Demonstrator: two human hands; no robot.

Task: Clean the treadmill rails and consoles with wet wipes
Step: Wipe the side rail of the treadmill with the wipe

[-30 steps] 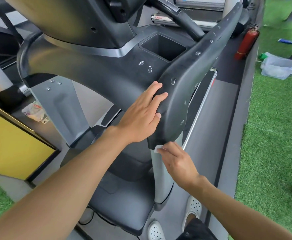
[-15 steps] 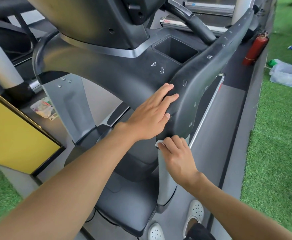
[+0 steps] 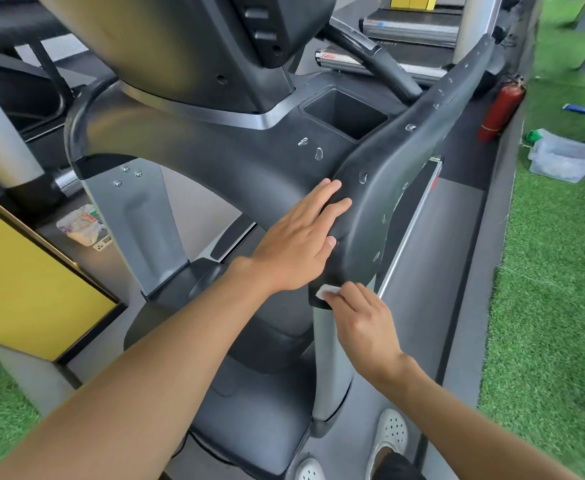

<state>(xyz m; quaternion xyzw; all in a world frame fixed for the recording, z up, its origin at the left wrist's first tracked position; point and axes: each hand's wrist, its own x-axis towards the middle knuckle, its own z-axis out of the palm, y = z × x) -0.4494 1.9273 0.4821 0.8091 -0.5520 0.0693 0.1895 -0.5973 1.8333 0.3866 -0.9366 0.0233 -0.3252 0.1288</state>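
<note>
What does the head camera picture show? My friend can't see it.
The right hand holds a white wipe against the bottom end of a dark treadmill rail. The left hand lies flat on the rail above it.

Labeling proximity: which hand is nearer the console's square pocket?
Left. The left hand rests on the rail just below the pocket; the right hand holds a wipe at the rail's lower end.

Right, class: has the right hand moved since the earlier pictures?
Yes: the right hand and wipe rose from the grey post onto the handrail's lower end.
</note>
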